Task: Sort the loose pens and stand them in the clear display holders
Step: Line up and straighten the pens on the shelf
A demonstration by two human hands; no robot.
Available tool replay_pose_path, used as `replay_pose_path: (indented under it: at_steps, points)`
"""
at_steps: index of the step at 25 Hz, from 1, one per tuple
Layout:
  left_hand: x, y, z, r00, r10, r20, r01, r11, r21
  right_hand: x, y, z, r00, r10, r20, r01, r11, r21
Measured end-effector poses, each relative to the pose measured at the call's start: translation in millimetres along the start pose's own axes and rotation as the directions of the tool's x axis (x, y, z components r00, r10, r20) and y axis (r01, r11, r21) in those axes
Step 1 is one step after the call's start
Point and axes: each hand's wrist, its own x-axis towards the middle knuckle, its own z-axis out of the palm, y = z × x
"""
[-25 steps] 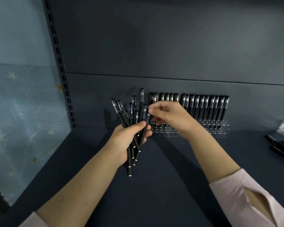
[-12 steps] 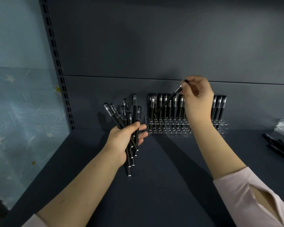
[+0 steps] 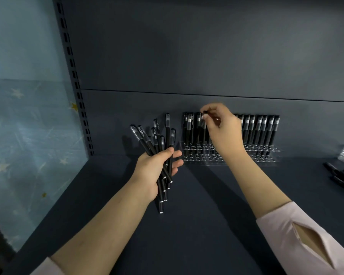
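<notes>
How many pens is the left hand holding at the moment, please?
7 pens, counting visible caps: all fanned upward in the left hand, just left of the clear holder. Others may be hidden behind them.

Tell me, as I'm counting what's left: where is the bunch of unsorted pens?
Head view, left of centre: the bunch of black pens is fanned in the left hand, above the dark shelf, just left of the clear display holder.

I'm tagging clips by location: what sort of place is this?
Likely a shop's stationery display: a slotted shelving upright, a clear display holder lined with identical black pens, and a bundle of loose pens gripped in the left hand.
</notes>
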Motion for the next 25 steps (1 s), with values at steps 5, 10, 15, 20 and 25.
replay_pose_path:
  at_steps: [5, 10, 15, 20, 25]
  points:
    - [1, -1, 0, 1.000, -0.002, 0.006, 0.002, 1.000, 0.003, -4, 7, 14, 0.964, -0.028, 0.266, 0.079, 0.980, -0.184]
    - [2, -1, 0, 1.000, -0.002, -0.015, 0.002, 1.000, -0.024, -9, 5, 7, 0.984, -0.028, 0.178, 0.060, 0.983, -0.174]
    - [0, -1, 3, 0.999, 0.040, 0.023, -0.040, 0.999, 0.000, -13, -12, -3, 0.912, 0.186, 0.366, -0.241, 0.964, 0.112]
    - [-5, -1, 4, 0.994, 0.083, 0.072, -0.086, 0.995, 0.049, -16, -21, -4, 0.857, 0.305, 0.416, -0.445, 0.844, 0.298]
    - [-8, -2, 7, 0.986, 0.095, 0.137, -0.104, 0.993, 0.060, -14, -23, -6, 0.812, 0.353, 0.465, -0.556, 0.710, 0.432]
